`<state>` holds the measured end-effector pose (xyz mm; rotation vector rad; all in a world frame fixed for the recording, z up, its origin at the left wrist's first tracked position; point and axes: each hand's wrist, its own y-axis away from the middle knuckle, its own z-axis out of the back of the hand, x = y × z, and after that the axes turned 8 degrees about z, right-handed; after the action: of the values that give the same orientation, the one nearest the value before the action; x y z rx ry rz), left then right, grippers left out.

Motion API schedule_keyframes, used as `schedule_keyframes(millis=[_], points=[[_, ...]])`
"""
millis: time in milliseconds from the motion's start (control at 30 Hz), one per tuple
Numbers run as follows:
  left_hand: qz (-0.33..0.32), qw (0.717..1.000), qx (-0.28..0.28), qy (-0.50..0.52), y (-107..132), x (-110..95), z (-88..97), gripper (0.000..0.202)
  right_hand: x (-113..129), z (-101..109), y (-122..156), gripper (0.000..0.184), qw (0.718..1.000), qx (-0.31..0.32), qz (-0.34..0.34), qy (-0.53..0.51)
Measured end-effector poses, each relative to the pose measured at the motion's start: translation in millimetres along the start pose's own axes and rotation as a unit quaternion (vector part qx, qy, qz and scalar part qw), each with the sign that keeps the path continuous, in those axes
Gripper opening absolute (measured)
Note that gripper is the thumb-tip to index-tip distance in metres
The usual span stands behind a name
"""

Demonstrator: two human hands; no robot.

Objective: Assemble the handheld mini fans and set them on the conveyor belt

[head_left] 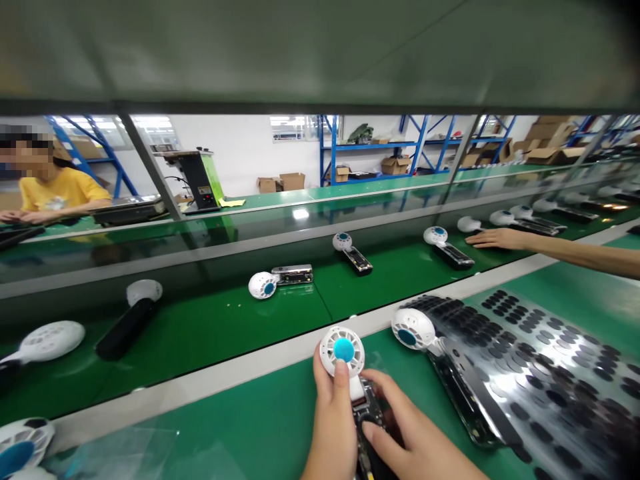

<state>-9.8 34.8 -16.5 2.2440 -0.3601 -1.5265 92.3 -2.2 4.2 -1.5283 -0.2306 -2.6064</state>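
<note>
Between my two hands is a handheld device [357, 387] with a round white slotted head, a blue disc at its centre and a dark handle showing open electronics. My left hand [330, 407] is closed round the head, its thumb pressing at the lower edge of the blue disc. Lower down, my right hand [400, 430] grips the handle, thumb on the inner parts; the handle's bottom runs out of view. Beside my right hand lies a second device [413, 329], with its dark handle over plastic sheets of black round stickers [530, 373].
A green conveyor belt [210, 327] carries several similar devices. Another person's hand [495, 239] reaches onto it from the right. Clear plastic [120, 453] and another device [23, 447] lie at lower left. A co-worker in yellow [60, 187] sits across. A shelf [320, 53] hangs overhead.
</note>
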Motion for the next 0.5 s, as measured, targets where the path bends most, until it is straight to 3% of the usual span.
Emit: schedule_keyframes(millis=[133,233,367,500], points=[[-0.002,1.0,0.015,-0.016,-4,6,1.6,0.07,-3,1,-5,0.038,0.993,0.019,0.007,-0.116],[-0.004,0.999,0.042,0.034,-11,10,1.0,0.082,-9,6,-17,0.03,0.986,0.02,0.009,-0.167],[0.008,0.989,0.037,0.143,-21,12,-1.2,0.095,-6,33,-60,0.019,0.999,-0.025,-0.017,-0.024],[0.029,0.993,0.015,0.118,-25,12,-4.7,0.09,12,73,-131,0.02,0.99,-0.09,-0.005,0.109]])
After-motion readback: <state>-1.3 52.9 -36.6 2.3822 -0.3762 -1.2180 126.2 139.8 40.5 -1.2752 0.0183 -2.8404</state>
